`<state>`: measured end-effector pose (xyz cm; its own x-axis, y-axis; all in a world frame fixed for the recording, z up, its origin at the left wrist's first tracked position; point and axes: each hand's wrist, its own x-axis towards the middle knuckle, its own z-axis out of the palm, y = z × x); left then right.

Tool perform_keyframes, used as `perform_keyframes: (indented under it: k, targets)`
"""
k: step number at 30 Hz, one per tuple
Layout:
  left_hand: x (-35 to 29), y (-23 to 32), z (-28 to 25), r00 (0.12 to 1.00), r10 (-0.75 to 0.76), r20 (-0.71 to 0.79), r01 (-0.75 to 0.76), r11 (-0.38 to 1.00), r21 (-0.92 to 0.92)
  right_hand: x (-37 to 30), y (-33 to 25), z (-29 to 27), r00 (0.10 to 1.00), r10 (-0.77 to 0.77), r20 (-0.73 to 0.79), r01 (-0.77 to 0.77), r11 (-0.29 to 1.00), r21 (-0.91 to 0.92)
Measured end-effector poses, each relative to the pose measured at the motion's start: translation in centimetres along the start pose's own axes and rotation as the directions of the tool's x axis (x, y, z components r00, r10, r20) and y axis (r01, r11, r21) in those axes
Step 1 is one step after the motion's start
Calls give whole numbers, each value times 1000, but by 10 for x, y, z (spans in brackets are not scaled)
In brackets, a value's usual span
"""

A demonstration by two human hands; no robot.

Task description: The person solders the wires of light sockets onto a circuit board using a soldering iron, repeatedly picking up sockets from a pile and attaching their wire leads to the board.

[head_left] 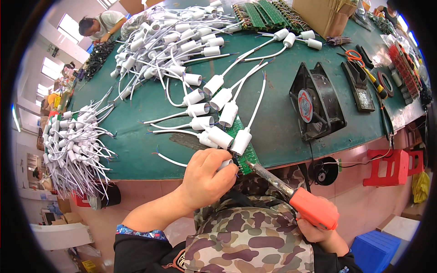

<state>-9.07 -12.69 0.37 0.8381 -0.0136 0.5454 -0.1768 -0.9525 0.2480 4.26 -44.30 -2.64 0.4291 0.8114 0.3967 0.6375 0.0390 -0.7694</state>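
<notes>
My left hand [209, 170] is closed around a white lamp socket [226, 164] at the table's near edge, its fingers partly covering it. A green circuit board strip [251, 157] lies beside that hand, running away from me under several more white sockets with cables. In my right hand [314, 230] is a soldering iron [314, 208] with a red handle. Its metal shaft points left and its tip is at the near end of the board, close to my left fingers. Whether the tip touches the board, I cannot tell. White cables with bare wire ends fan out around the board.
A black fan [317, 102] stands right of the board. Beyond it lie pliers [386, 116] and orange-handled scissors [354, 56]. White sockets [157, 50] are heaped at the back, more [75, 145] at left. A red stool [387, 168] stands at right; another person [101, 26] sits far left.
</notes>
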Motion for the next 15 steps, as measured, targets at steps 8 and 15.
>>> perform_keyframes:
  k: [8,15]
  targets:
    - [0,1,2,1000,-15,0,15,1000,-15,-1,1,3,1000,5,13,-5,1000,-7]
    - [-1,1,3,1000,-17,0,17,1000,-5,4,-3,1,997,-57,58,61,996,-66]
